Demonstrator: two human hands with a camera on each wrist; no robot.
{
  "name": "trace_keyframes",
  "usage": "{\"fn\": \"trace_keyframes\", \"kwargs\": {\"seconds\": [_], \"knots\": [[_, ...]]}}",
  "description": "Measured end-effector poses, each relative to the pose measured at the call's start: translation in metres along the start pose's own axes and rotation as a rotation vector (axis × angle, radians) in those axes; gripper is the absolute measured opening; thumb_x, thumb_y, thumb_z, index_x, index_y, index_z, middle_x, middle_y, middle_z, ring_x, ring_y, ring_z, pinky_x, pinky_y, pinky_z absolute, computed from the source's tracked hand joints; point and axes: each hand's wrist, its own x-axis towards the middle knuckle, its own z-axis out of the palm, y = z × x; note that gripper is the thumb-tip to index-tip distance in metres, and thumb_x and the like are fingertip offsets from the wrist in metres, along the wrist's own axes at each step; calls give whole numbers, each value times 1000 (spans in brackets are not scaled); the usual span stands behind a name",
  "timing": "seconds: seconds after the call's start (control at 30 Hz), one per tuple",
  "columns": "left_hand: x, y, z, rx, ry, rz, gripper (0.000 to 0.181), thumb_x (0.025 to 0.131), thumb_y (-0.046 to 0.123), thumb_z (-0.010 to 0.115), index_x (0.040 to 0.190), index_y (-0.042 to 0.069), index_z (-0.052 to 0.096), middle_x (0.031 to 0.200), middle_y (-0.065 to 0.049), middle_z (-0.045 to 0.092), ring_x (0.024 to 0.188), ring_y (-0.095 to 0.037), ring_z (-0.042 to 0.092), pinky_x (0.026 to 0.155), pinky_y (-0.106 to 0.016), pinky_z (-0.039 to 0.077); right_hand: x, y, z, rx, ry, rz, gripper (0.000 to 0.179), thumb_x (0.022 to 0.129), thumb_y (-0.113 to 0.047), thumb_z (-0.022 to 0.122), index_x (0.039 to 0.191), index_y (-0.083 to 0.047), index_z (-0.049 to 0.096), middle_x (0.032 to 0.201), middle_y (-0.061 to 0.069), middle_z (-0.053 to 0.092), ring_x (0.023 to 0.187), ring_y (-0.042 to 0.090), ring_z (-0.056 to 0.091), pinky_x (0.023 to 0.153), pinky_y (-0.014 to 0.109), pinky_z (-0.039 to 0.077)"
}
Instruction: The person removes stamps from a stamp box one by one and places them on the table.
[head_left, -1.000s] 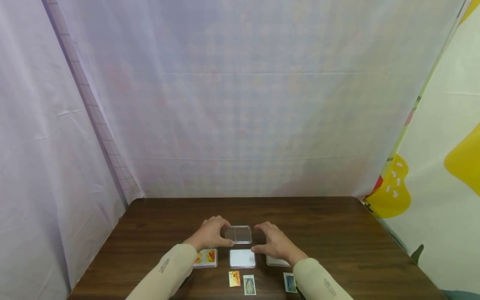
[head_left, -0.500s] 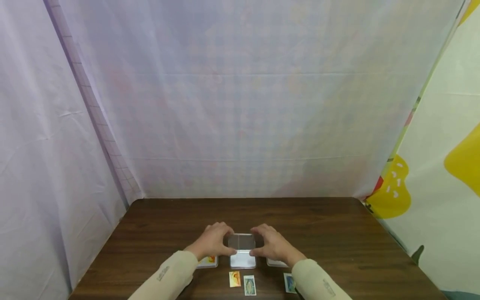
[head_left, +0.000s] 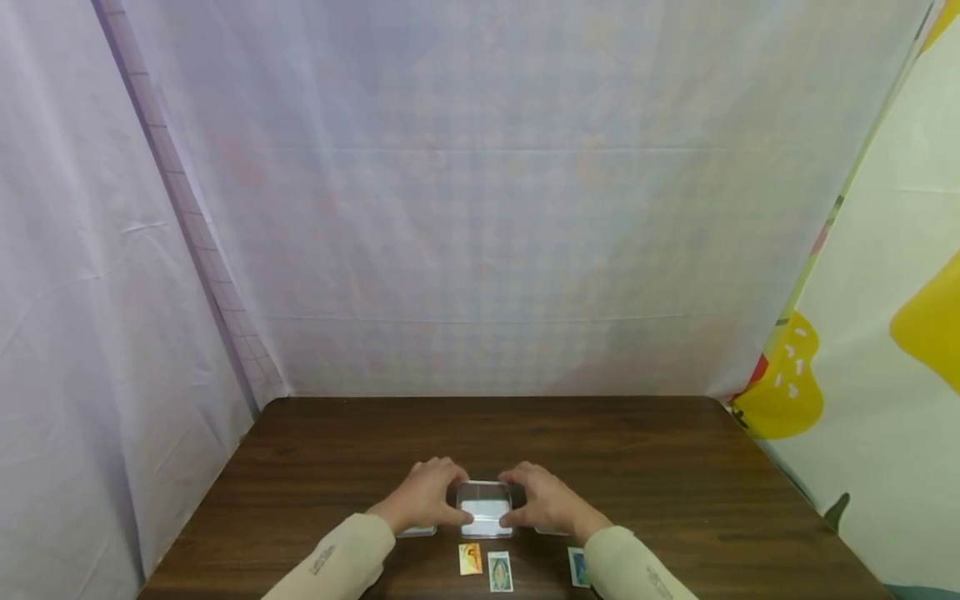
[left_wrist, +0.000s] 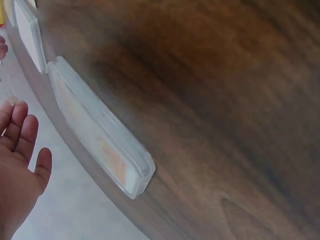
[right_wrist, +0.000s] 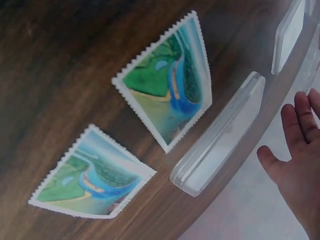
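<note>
A clear plastic lid [head_left: 483, 490] is held between my two hands, over the middle clear case [head_left: 485, 528] with a white inside. At the lid's left side my left hand [head_left: 425, 493] grips with curved fingers and thumb. My right hand [head_left: 546, 497] grips the opposite side in the same way. In the left wrist view, the left hand [left_wrist: 20, 150] has its fingertips at the lid's edge [left_wrist: 7, 82]. The right wrist view shows the right hand [right_wrist: 302, 142] with spread thumb. Whether the lid touches the case cannot be told.
A left case [left_wrist: 95, 125] holds an orange picture. A right case [right_wrist: 220, 135] looks white inside. Near me lie an orange stamp [head_left: 470, 559], a greenish stamp [head_left: 500, 572] and two landscape stamps [right_wrist: 170, 80], on the brown table [head_left: 360, 425].
Both hands came together on the lid, which stood behind the middle case. They have brought it toward me, and it now overlaps that case. The stamps stayed put.
</note>
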Motion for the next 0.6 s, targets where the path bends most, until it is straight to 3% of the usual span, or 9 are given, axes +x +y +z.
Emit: {"fn": "trace_keyframes", "kwargs": {"seconds": [0.3, 0.6], "knots": [[-5, 4, 4, -13, -58, -16, 47, 69, 44, 84, 102, 14, 70, 94, 10, 58, 88, -7, 49, 86, -35, 39, -5, 2, 4, -30, -10, -15, 57, 70, -33, 88, 117, -7, 68, 105, 0, 62, 98, 24, 58, 87, 46, 48], [-6, 4, 9, 28, -69, 14, 53, 69, 45, 84, 107, 11, 70, 94, 8, 59, 87, -8, 50, 81, -33, 39, -6, 8, 10, -98, -2, -50, 58, 69, -38, 87, 116, -9, 69, 106, 1, 63, 99, 24, 58, 88, 46, 47]]}}
